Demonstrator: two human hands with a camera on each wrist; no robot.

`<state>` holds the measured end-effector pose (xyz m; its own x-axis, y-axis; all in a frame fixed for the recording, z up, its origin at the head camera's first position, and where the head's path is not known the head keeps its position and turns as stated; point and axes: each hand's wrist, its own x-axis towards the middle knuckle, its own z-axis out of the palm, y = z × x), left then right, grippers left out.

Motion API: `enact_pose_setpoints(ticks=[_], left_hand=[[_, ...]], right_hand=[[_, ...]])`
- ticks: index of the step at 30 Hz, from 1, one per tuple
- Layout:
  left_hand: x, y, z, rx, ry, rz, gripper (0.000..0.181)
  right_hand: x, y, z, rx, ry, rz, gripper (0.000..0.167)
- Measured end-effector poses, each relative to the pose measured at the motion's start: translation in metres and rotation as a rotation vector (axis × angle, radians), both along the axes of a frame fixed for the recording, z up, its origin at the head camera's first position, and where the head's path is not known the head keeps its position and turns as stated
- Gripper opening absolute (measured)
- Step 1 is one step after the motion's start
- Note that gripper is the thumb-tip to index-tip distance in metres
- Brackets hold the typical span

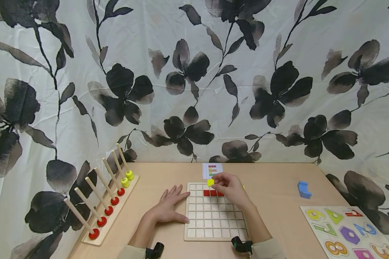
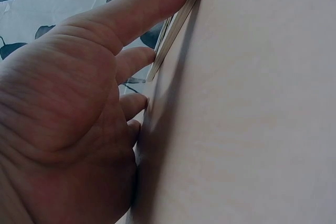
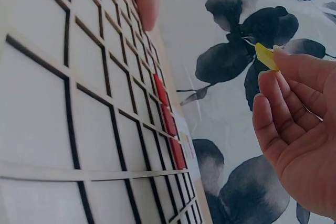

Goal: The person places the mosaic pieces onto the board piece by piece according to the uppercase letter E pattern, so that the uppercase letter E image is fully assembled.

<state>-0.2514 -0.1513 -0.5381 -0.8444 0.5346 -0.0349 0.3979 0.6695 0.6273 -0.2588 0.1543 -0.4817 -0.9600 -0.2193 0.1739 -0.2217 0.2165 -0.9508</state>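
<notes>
My right hand (image 1: 229,185) pinches a small yellow square tile (image 1: 210,182) between thumb and fingertips, above the upper part of a white wooden grid board (image 1: 210,225). In the right wrist view, the yellow tile (image 3: 266,57) is off the board. Several red tiles (image 1: 210,193) lie in a row of the grid, partly hidden by the right hand. My left hand (image 1: 168,207) rests on the table with fingers spread, thumb and a fingertip touching the board's left edge. Behind the board lies a card (image 1: 212,169) with a printed coloured grid pattern.
A wooden peg stand (image 1: 113,223) with red and yellow rings stands at the left. On the right are a blue block (image 1: 304,190) and a number-and-shape puzzle board (image 1: 340,219). A floral cloth (image 1: 188,32) hangs behind the table (image 1: 272,216).
</notes>
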Motion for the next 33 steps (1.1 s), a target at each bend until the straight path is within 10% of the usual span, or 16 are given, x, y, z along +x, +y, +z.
enact_pose_setpoints(ticks=[33], left_hand=[[0.001,0.000,0.002,0.014,-0.012,-0.001,0.101]], right_hand=[[-0.004,-0.013,-0.050,0.255,-0.032,0.069,0.018]])
